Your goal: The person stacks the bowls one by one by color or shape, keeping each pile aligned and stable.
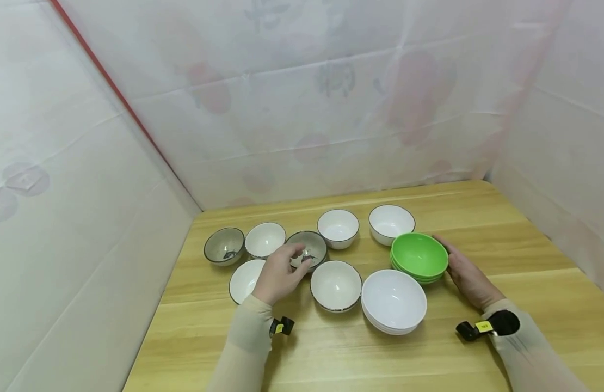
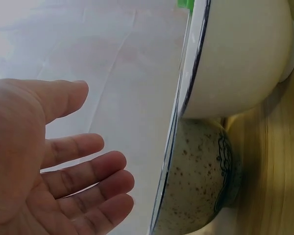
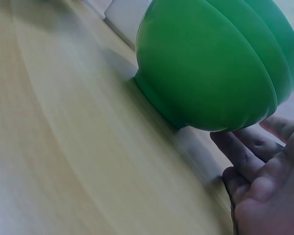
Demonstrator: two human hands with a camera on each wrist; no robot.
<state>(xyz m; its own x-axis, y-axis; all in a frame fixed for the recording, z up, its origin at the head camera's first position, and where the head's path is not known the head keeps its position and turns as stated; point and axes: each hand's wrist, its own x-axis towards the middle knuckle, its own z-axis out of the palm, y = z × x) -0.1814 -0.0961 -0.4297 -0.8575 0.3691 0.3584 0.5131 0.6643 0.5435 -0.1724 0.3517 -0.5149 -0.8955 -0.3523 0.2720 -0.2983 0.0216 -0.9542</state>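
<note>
My left hand (image 1: 281, 272) hovers over a grey patterned bowl (image 1: 313, 246), its fingers spread loosely with nothing between them. In the left wrist view, a speckled bowl (image 2: 198, 171) and a cream bowl with a dark rim (image 2: 235, 58) stand beside this hand, apart from it. My right hand (image 1: 470, 277) lies along the right side of a stack of green bowls (image 1: 419, 256). Seen from the right wrist, its fairly straight fingers (image 3: 245, 154) touch the outside of the green stack, near its lower side.
A stack of white bowls (image 1: 394, 299) stands in front of the green one. Around my left hand are a cream bowl (image 1: 336, 286), white bowls (image 1: 265, 239) and another grey bowl (image 1: 225, 246). Two more white bowls (image 1: 338, 226) (image 1: 392, 220) stand behind on the wooden table (image 1: 331, 359).
</note>
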